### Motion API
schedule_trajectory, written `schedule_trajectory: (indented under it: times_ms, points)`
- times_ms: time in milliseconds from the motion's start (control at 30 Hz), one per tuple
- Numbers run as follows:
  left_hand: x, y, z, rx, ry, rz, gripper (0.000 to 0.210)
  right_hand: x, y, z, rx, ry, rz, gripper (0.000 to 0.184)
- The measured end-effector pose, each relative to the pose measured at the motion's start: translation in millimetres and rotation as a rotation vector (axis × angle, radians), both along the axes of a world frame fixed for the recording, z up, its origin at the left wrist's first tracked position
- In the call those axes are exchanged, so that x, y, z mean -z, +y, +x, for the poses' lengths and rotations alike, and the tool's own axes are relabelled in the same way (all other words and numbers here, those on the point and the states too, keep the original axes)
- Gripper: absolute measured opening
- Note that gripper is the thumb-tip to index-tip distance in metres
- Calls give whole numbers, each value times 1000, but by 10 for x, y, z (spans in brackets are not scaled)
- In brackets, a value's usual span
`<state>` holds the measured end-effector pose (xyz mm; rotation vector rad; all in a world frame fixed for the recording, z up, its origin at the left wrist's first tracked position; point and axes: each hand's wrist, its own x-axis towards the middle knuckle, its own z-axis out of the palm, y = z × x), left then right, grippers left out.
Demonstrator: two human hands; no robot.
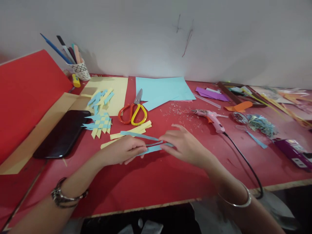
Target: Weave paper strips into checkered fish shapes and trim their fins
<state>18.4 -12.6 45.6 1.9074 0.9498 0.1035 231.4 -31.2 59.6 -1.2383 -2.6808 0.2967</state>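
Note:
Light blue paper strips (154, 149) stretch between my two hands above the red table. My left hand (123, 149) is closed on their left part, thumb on top. Fingers of my right hand (184, 146) pinch the strips farther right. One blue strip (138, 135) slants out from the right fingertips toward the left. Just beyond my left hand lie several yellow paper strips (136, 130). To their left is a woven blue and yellow paper piece (101, 123) with pointed ends. Scissors (136, 110) with one red and one yellow handle lie behind the yellow strips.
A pink glue gun (212, 118) with a black cord rests right of my hands. Blue paper sheets (163, 89) lie at the back. A black phone (63, 135) is at the left, and a pen cup (81, 70) stands by the wall. A purple tool (291, 152) lies far right.

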Motion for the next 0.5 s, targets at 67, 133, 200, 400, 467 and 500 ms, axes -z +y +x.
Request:
schedule_trajectory:
  times_ms: [67,133,200,400,467,500]
  points:
    - [-18,-44,32,5,2,13,38,-9,-78,-111,0,-95,82,25]
    - [-36,-93,57,-5,-5,4,38,-1,-144,-205,-28,-97,75,25]
    - [-46,-141,73,-4,-21,-24,36,25,-189,-266,-23,-43,18,22]
    - [-24,-265,97,39,-108,-203,34,75,-231,-290,-19,113,-83,12]
    - [-16,-291,97,27,-125,-252,34,71,-232,-271,-35,153,-95,11]
    - [-14,-299,93,18,-128,-270,33,70,-232,-257,-39,165,-104,10]
